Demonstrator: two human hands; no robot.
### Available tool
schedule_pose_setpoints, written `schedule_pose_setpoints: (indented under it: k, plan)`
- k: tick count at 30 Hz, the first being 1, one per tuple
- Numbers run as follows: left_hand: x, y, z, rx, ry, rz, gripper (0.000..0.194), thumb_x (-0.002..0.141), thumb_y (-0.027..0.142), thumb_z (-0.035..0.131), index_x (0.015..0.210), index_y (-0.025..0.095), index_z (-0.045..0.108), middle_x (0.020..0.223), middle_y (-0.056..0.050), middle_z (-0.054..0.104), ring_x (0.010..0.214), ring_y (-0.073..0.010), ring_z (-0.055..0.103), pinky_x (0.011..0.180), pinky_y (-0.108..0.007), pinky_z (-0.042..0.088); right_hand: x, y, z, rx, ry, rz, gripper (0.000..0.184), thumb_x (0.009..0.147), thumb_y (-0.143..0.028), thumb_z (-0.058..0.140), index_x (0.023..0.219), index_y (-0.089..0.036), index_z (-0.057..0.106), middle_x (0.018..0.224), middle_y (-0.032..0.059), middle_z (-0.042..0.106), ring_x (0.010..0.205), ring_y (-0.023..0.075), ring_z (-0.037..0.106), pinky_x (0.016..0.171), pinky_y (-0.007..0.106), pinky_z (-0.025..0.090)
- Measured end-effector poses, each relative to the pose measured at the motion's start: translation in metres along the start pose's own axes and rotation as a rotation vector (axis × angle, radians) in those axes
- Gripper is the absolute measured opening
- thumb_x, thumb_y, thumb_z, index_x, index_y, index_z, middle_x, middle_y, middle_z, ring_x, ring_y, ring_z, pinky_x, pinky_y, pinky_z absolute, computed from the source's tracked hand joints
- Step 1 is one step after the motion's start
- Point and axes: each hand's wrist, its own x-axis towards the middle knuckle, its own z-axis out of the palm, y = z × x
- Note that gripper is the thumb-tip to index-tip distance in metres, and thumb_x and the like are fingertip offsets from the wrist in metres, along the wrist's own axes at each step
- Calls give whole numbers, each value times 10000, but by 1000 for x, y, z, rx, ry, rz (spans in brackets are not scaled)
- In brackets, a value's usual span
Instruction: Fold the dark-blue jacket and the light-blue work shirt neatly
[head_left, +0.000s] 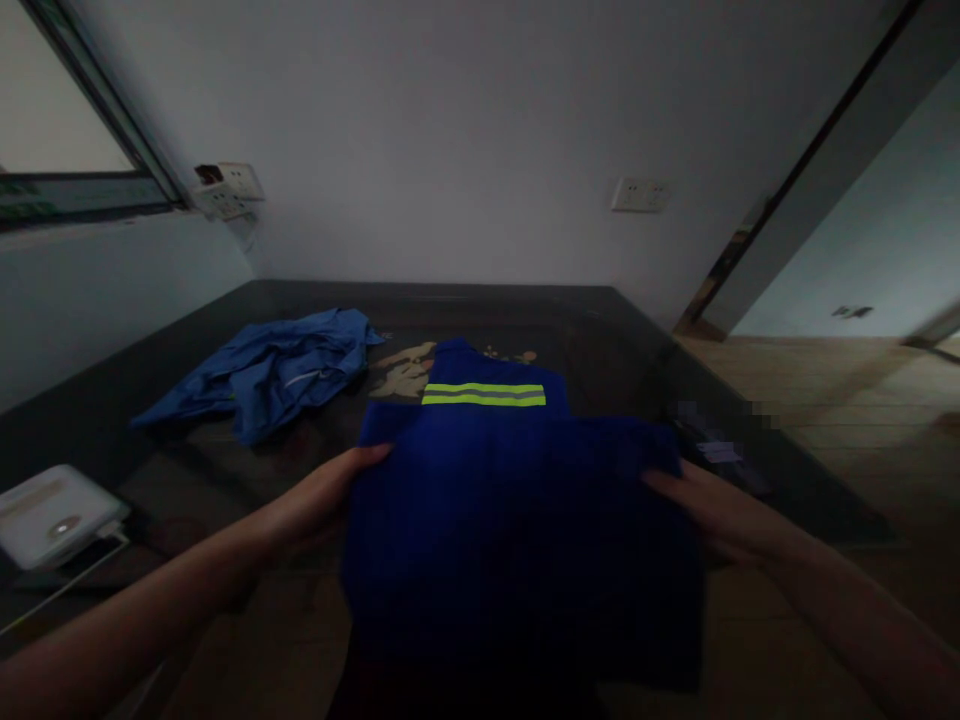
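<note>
A dark blue work garment (480,480) with a yellow-and-grey reflective stripe hangs partly over the near edge of the table. Its striped part lies on the tabletop, and the lower part drops toward me into shadow. My left hand (349,480) grips its left edge, thumb on top and fingers hidden behind the cloth. On the opposite edge my right hand (686,500) pinches the fabric in the same way. Further left, a crumpled lighter blue garment (300,370) lies on the table, apart from both hands.
The dark table (585,320) stands against the wall. A white box-shaped device (60,515) with a cable sits at its left. A dark object (720,450), partly blurred out, lies near the right edge. Wall sockets (640,195) are behind, and wooden floor (810,400) shows on the right.
</note>
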Motion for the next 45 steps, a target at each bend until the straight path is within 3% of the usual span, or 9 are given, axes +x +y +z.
schedule_pose_setpoints:
  k: [3, 8, 13, 15, 19, 24, 31, 36, 45]
  plan:
    - [38, 23, 24, -86, -119, -48, 329, 796, 332, 621, 1079, 165, 634, 993, -76, 719, 834, -211, 693, 753, -307, 564, 49, 5, 5, 8, -40, 26, 226, 791, -385, 644, 952, -229, 671, 936, 60, 734, 894, 241, 686, 874, 395, 536]
    - [75, 4, 23, -31, -132, 16, 425, 785, 234, 647, 1201, 239, 560, 1104, -44, 685, 822, -162, 686, 678, -243, 559, 94, 30, 3, -16, -96, 64, 261, 778, -364, 668, 944, -163, 657, 941, 90, 722, 892, 228, 678, 894, 398, 516]
    - [77, 0, 22, -42, -189, 20, 614, 732, 275, 724, 1289, 278, 468, 1243, -60, 614, 962, -214, 664, 755, -303, 564, 90, 33, -9, -38, -115, -81, 815, 656, -312, 786, 1359, -269, 375, 1171, 80, 630, 996, 239, 640, 877, 414, 519]
    - [75, 3, 24, -36, -192, 24, 649, 721, 274, 732, 1304, 277, 446, 1257, -66, 603, 986, -225, 656, 789, -323, 557, 88, 28, -12, -139, -97, -141, 915, 678, -347, 768, 1428, -319, 245, 1232, 83, 584, 1018, 244, 627, 869, 420, 515]
    - [73, 6, 29, -28, -182, 53, 694, 717, 275, 731, 1331, 270, 409, 1286, -83, 574, 1029, -234, 634, 848, -339, 533, 96, 18, -10, -492, -49, -340, 576, 801, -454, 613, 1327, -279, 455, 1299, 79, 532, 1156, 260, 526, 990, 434, 408]
    - [82, 13, 23, 80, -192, 177, 701, 749, 330, 706, 1351, 360, 348, 1295, -34, 546, 981, -202, 634, 793, -305, 530, 121, 12, -5, -800, -41, -463, 310, 811, -447, 576, 1015, -222, 637, 1115, 82, 613, 1096, 251, 526, 996, 426, 358]
    - [112, 25, 7, 252, -303, 170, 461, 704, 390, 734, 1105, 219, 583, 1011, -34, 652, 875, -174, 625, 750, -267, 496, 134, 8, -10, -893, -96, -381, 409, 714, -512, 657, 955, -183, 629, 1025, 96, 621, 976, 246, 570, 852, 348, 425]
    - [111, 34, 8, 426, -276, 266, 375, 695, 383, 726, 1012, 203, 636, 959, -28, 664, 813, -167, 619, 683, -235, 492, 128, -4, -13, -919, -118, -389, 352, 734, -542, 615, 823, -202, 643, 875, 46, 641, 847, 217, 585, 754, 308, 418]
    - [95, 52, 14, 572, -274, 397, 373, 667, 388, 739, 980, 196, 677, 948, -24, 683, 859, -216, 623, 744, -262, 490, 73, -58, -14, -978, 31, -457, 365, 701, -558, 640, 679, -196, 596, 722, 22, 599, 680, 169, 538, 589, 266, 364]
